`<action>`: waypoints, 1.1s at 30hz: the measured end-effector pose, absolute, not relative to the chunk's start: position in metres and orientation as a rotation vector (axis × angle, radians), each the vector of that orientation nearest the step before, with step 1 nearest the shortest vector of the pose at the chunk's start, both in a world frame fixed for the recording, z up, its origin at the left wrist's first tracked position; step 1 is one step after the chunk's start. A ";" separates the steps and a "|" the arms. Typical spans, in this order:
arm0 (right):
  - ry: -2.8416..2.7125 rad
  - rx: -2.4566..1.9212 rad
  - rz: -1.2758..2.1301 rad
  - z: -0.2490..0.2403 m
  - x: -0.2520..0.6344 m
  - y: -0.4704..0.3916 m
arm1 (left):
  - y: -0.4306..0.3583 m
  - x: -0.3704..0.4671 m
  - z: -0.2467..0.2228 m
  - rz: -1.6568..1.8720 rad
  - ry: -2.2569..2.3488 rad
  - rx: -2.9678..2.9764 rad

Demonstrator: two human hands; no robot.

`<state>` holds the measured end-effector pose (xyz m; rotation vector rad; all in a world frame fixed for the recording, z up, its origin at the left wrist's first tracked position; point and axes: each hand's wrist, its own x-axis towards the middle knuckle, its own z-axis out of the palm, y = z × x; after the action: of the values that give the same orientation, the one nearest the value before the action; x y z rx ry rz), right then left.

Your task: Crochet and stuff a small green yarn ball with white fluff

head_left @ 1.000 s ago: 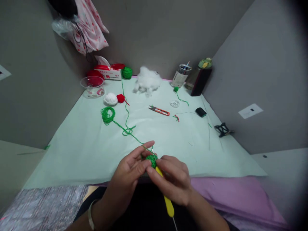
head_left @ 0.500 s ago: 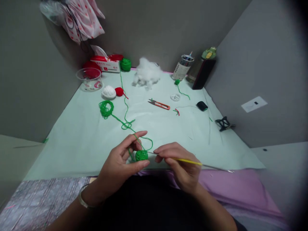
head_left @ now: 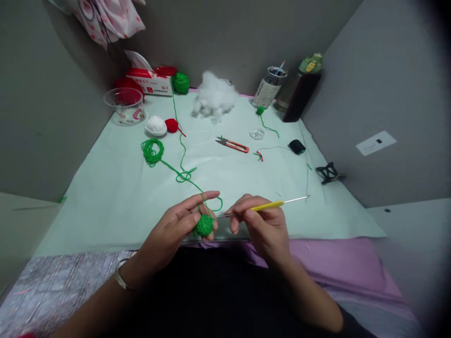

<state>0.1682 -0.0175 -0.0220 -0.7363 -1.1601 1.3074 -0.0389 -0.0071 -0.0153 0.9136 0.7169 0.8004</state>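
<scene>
Where the green ball [head_left: 204, 225] is pinched by the left hand [head_left: 178, 225] just above the table edge [head_left: 105, 234], slippage is judged possible if yarn [head_left: 211, 206] tension rises. A hook [head_left: 262, 206] is gripped closed-fingered by the right hand [head_left: 266, 225]; a dropped loop is risked. Scissors [head_left: 232, 144] lie well apart.
</scene>
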 end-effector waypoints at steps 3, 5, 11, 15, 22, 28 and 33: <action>-1.165 -0.745 1.321 -0.024 0.169 -0.018 | -0.010 -0.035 -0.013 0.766 0.716 0.818; -1.143 -0.732 1.334 -0.024 0.170 -0.017 | -0.011 -0.034 -0.011 0.771 0.738 0.798; -1.015 -0.747 1.389 -0.019 0.169 -0.014 | -0.008 -0.035 -0.012 0.812 0.790 0.875; -0.973 -0.745 1.434 -0.022 0.166 -0.014 | -0.006 -0.033 -0.018 0.844 0.800 1.054; -1.293 -0.822 1.034 -0.028 0.158 -0.021 | -0.010 -0.029 -0.018 0.827 0.794 0.986; -1.486 -0.844 0.813 -0.024 0.155 -0.022 | -0.012 -0.029 -0.016 0.926 0.915 1.079; -1.261 -0.806 1.087 -0.033 0.156 -0.018 | -0.013 -0.033 -0.012 0.953 0.995 1.207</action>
<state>0.1564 -0.0185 -0.0328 -0.8058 -1.2614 1.0866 -0.0328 -0.0134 -0.0124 1.2074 0.9948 0.9526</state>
